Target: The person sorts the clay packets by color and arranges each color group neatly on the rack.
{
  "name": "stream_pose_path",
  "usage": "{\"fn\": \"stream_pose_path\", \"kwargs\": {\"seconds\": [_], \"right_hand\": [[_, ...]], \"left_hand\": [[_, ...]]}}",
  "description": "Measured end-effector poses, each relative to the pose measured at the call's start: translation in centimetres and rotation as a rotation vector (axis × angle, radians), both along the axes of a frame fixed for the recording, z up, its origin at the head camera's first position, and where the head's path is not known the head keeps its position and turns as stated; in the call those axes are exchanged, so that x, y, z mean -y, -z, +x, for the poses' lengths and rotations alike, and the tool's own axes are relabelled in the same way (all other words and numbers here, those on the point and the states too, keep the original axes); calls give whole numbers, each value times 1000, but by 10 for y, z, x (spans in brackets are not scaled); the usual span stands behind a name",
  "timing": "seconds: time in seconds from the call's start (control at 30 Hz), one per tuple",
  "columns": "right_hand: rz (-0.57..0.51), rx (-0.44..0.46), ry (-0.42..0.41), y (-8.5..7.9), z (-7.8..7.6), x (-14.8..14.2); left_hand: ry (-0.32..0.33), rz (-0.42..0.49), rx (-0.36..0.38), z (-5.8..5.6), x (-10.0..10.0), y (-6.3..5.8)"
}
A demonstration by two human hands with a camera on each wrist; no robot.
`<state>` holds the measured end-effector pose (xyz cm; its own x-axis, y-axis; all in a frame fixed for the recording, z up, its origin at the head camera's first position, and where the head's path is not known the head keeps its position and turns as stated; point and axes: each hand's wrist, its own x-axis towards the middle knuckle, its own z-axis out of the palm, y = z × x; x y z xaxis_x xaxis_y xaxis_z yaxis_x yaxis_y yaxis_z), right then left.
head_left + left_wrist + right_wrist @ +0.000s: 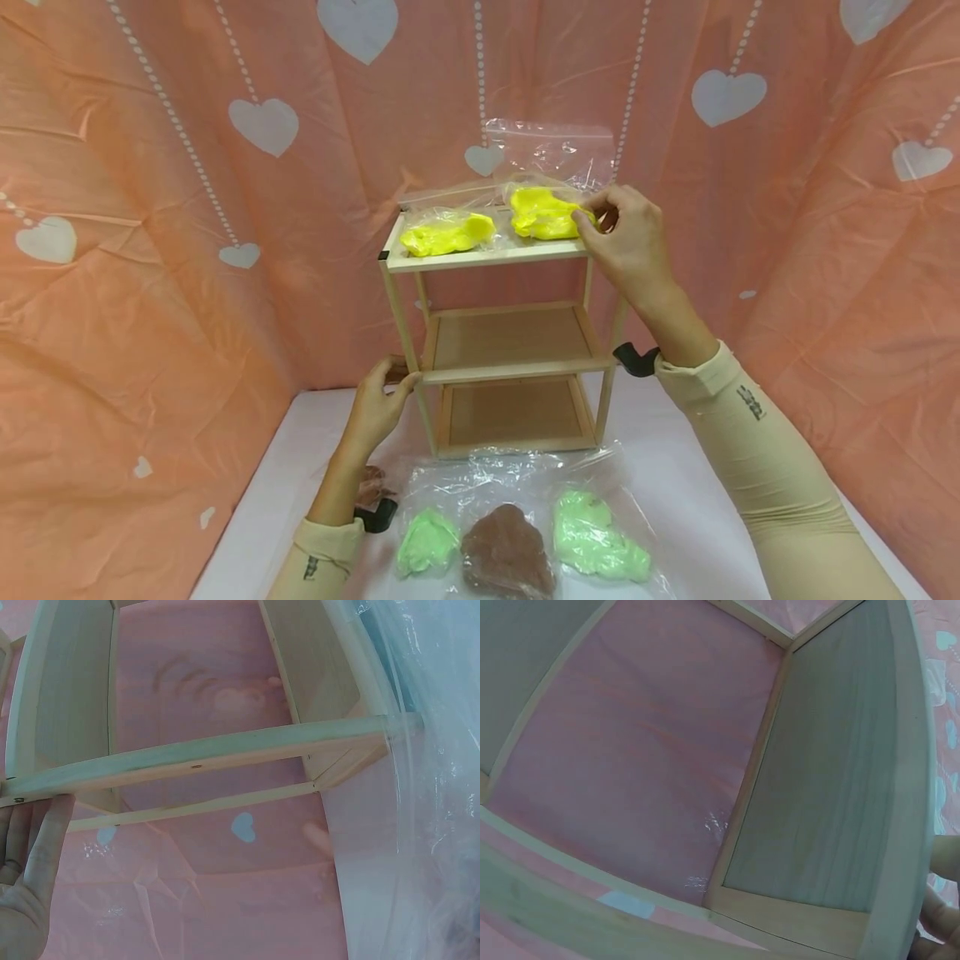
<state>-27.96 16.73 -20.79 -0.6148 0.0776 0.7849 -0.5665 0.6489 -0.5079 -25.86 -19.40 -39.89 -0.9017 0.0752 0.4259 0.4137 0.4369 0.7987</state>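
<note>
A three-tier wooden shelf (517, 367) stands on the table. Two clear bags of yellow clay lie on its top tier: a left yellow lump (446, 236) and a right yellow lump (542, 213). My right hand (626, 237) pinches the right end of that second bag between thumb and fingers; in the right wrist view only some fingers (941, 911) show, beyond the top board. Lower down, my left hand (380, 406) holds the shelf's left front post near the middle tier, thumb in front. The left wrist view shows its fingers (34, 840) against the wood.
In front of the shelf lie bagged lumps of clay: light green (427, 542), brown (507, 552) and light green (600, 537). Another brown bagged lump (371, 485) sits partly behind my left wrist. A pink curtain (360, 167) with white hearts surrounds the white table (675, 467).
</note>
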Motion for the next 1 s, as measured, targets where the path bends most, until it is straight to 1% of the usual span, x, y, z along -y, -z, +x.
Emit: {"fn": "stream_pose_path", "kwargs": {"seconds": [0.3, 0.43, 0.5, 0.67, 1.0], "right_hand": [[26, 33, -11, 3, 1, -1], [16, 17, -31, 4, 0, -3], [-4, 0, -47, 5, 0, -4], [-49, -62, -90, 10, -1, -6], [-79, -212, -168, 26, 1, -13]], "left_hand": [[-1, -14, 10, 1, 0, 0], [-7, -19, 23, 1, 0, -1], [-8, -21, 32, 1, 0, -2], [-7, -18, 27, 0, 0, -2], [-11, -11, 28, 0, 0, -2]]}}
